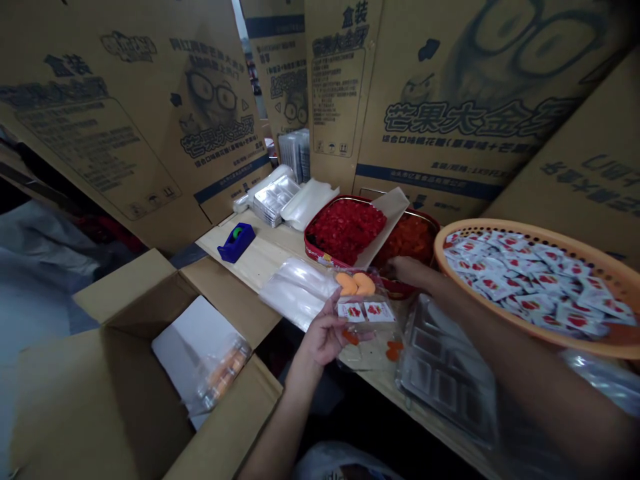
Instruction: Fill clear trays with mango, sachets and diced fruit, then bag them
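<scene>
The clear tray (379, 288) is in the left hand (325, 333), above the bench (273, 250); that hand is closed on the tray's near-left edge, thumb on top. In the tray are orange pieces (356, 284) at its far side and 2 red-and-white sachets (364, 311) nearer.

At 1 o'clock from the tray, the right hand (403, 270) reaches into the orange-red pieces (410, 240) (I cannot tell if its fingertips grip any). Red pieces (345, 230) fill the container (323, 257) at 12 o'clock, with a white sheet (385, 227) slanting up between the 2 kinds.

At 3 o'clock is the orange basket (623, 277), holding many more sachets. Clear compartmented trays (445, 373) lie at 4 to 5 o'clock, and a few loose orange-red bits (394, 350) at 5. Clear plastic film (299, 290) lies at 9 o'clock, the blue tape dispenser (237, 243) at 10, and an open carton (125, 373) at 8. Printed cardboard boxes (330, 100) stand behind.
</scene>
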Demonstrator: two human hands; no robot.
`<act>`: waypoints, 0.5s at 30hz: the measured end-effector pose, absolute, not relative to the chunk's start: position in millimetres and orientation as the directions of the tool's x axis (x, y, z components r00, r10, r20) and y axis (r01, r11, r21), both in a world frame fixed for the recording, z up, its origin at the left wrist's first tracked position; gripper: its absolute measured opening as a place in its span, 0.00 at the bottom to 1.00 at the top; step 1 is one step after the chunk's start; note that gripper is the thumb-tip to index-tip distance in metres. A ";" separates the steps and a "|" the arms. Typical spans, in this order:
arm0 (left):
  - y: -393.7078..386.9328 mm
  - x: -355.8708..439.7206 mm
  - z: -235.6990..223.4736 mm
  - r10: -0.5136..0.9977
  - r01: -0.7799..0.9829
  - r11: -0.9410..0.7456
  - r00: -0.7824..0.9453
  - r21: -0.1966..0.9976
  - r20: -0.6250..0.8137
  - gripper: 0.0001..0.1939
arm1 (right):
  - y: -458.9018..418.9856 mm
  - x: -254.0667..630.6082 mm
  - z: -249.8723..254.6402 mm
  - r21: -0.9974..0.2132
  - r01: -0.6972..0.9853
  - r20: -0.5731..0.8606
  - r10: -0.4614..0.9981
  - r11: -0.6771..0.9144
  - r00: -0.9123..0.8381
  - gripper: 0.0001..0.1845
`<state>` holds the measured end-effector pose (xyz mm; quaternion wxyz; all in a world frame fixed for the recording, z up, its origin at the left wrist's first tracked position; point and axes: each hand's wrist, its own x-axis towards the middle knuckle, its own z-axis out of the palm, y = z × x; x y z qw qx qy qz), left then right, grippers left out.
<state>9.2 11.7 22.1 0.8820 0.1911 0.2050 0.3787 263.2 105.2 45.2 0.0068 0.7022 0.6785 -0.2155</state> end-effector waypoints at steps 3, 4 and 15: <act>11.7 9.5 21.9 0.745 -0.596 0.641 0.634 0.484 -0.207 0.39 | 98.3 266.4 67.6 -0.282 0.954 -0.261 0.965 -0.099 0.023 0.08; 11.7 9.6 22.2 0.745 -0.598 0.642 0.635 0.480 -0.204 0.39 | 92.6 265.3 77.7 -0.324 0.941 -0.249 0.969 -0.095 0.012 0.08; 11.6 18.3 23.0 0.760 -0.586 0.627 0.605 0.513 -0.236 0.36 | -7.0 175.1 137.0 -0.796 0.590 -0.316 0.739 0.134 -0.595 0.11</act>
